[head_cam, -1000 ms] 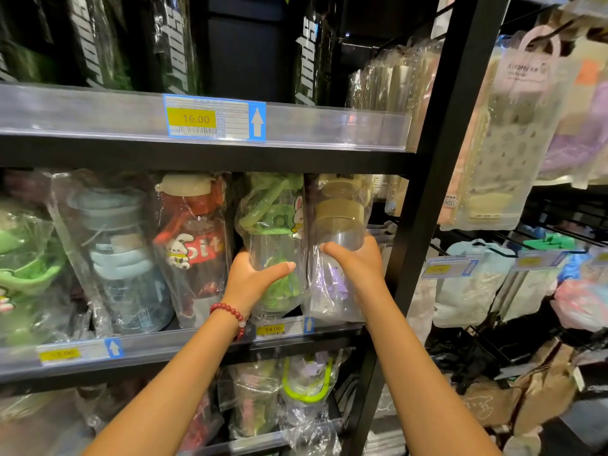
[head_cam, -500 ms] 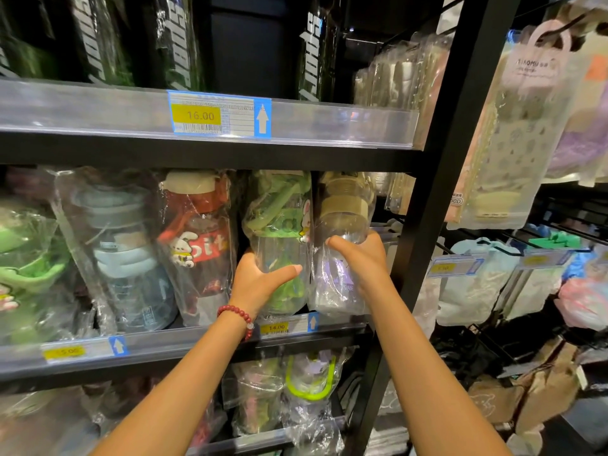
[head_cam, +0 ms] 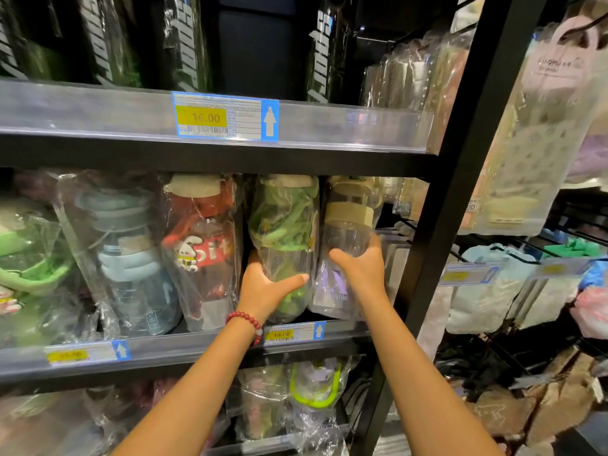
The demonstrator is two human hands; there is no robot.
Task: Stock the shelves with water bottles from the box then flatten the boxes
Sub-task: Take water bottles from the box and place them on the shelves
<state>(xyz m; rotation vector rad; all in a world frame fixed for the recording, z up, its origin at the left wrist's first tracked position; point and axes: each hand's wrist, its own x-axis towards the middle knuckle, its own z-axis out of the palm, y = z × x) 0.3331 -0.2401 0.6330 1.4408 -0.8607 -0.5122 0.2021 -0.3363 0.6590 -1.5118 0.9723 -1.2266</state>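
Observation:
Two plastic-wrapped water bottles stand side by side at the right end of the middle shelf (head_cam: 197, 348). My left hand (head_cam: 265, 286) grips the green-lidded bottle (head_cam: 284, 225) round its lower body, thumb across the front. My right hand (head_cam: 362, 271) grips the beige-lidded clear bottle (head_cam: 350, 222) around its middle. Both bottles are upright, their bases behind the shelf's clear price rail. No box is in view.
A red bottle (head_cam: 204, 238) and a blue-grey bottle (head_cam: 128, 255) stand left of my hands. The black upright post (head_cam: 437, 258) is just right of the beige bottle. Dark bottles fill the top shelf; more wrapped bottles (head_cam: 312, 390) sit below. Bagged goods hang on the right.
Both hands stay on the same bottles. The view has drifted slightly, and the two bottles sit a little deeper and straighter on the shelf.

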